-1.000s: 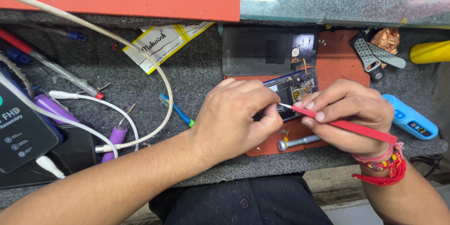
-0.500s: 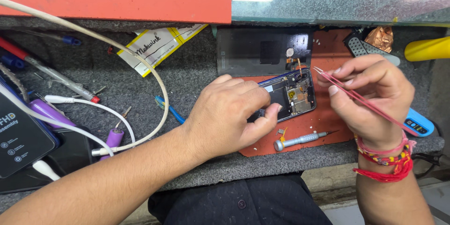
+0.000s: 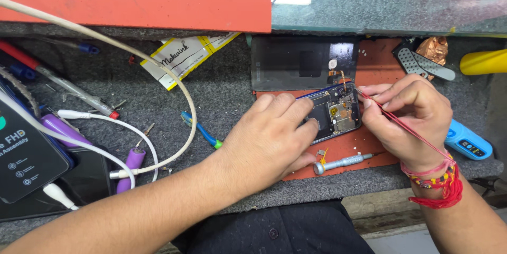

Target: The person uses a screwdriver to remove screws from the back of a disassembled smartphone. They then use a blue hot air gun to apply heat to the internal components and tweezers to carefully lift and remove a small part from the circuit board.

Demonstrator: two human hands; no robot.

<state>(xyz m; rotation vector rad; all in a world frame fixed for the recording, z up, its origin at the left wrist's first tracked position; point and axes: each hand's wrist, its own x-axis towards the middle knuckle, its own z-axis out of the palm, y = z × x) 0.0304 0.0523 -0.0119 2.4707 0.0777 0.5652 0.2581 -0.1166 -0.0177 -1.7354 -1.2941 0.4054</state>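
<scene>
An opened blue phone (image 3: 338, 112) with its circuit boards exposed lies on an orange work mat (image 3: 375, 63). My left hand (image 3: 272, 135) rests on the phone's left part and pins it down, fingers over the case. My right hand (image 3: 409, 116) grips thin red tweezers (image 3: 406, 127), their tips at the phone's top right corner by the camera area. A dark back panel (image 3: 301, 63) lies just behind the phone.
A small grey screwdriver (image 3: 340, 163) lies on the mat at the front. A blue tool (image 3: 467, 142), a yellow handle (image 3: 483, 62) and copper foil (image 3: 433, 50) are at the right. White cables (image 3: 174, 85), purple pens, a blue-green tool (image 3: 203, 132) and a dark box (image 3: 26, 159) lie at the left.
My right hand lifted from the phone's lower edge, swung the tweezers up, then brought the tips down to the top right corner. My left hand stayed on the phone.
</scene>
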